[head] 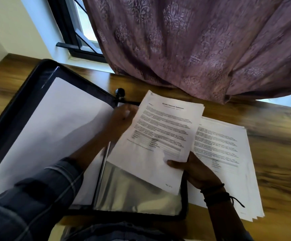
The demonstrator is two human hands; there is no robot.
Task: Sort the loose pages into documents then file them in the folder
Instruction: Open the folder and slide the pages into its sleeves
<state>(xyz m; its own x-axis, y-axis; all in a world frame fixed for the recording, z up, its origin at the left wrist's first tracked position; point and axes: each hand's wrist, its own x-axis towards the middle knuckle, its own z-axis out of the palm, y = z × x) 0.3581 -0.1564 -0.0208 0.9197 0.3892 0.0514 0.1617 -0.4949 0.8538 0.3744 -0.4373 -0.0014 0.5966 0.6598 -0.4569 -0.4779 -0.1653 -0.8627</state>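
An open black folder lies on the wooden desk, a white sheet in its left half and clear plastic sleeves in its right half. Above the sleeves I hold a thin bundle of printed pages, tilted. My right hand grips its lower right edge, thumb on top. My left hand is at the bundle's left edge, partly hidden behind the paper; the frame is too blurred to show its grip. A stack of loose printed pages lies on the desk to the right of the folder.
A purple patterned curtain hangs down onto the back of the wooden desk. A small black knob stands by the folder's top edge. A barred window is at the back left.
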